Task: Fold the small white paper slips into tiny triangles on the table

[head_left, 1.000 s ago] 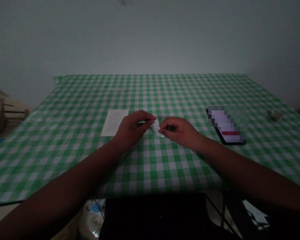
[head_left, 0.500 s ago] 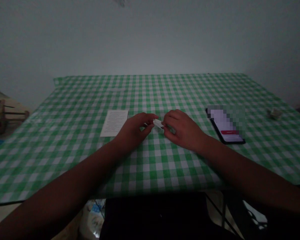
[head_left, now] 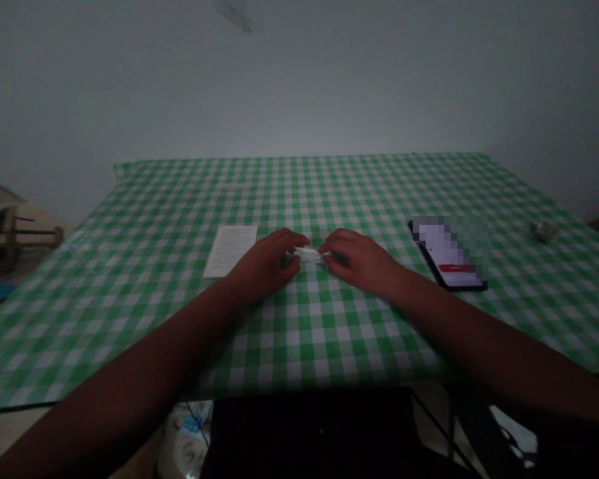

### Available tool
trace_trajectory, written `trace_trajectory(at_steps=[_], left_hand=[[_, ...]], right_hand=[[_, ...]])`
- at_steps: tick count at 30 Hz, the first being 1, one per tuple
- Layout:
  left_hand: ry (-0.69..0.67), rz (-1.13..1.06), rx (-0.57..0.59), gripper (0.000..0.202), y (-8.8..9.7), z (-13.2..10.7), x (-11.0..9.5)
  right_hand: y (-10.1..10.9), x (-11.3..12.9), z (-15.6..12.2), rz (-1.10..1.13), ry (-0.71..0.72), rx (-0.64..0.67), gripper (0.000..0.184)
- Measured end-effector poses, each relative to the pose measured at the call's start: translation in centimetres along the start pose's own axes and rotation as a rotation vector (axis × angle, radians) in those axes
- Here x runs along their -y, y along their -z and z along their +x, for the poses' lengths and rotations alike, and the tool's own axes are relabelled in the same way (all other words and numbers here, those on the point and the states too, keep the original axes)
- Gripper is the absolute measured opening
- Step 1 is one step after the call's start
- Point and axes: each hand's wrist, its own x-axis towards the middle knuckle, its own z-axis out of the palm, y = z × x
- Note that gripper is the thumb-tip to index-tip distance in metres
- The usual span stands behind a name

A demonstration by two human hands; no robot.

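Between my hands, low over the tabletop, is a small white bundle (head_left: 309,254) with thin, layered strands or folds. Whether it is paper or a cord I cannot make out. My left hand (head_left: 272,261) pinches its left end between thumb and fingers. At the right end, the thumb and fingertips of my right hand (head_left: 357,258) close on it. A printed white sheet (head_left: 230,251) lies flat just left of my left hand, its lower right part behind the hand.
A phone (head_left: 449,256) with its screen lit lies to the right, partly blurred by pixels. Farther right sits a small crumpled object (head_left: 545,231). A green-and-white checked cloth (head_left: 299,346) covers the table, which stands against a pale wall (head_left: 299,80).
The white bundle has turned more level and sits slightly lower and to the left. My left hand has shifted a little left with it, and both hands still grip it.
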Motion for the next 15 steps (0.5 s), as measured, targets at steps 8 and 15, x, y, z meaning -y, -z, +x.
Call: trace_trajectory(at_steps=[8,15], left_hand=[[-0.078,0.024,0.079,0.019,0.31,0.10,0.14],[-0.035,0.049,0.098,0.013,0.24,0.26,0.24]], right_hand=[[-0.23,0.03,0.00,0.020,0.030,0.017,0.014],[0.15,0.10,0.00,-0.021,0.000,0.066,0.013]])
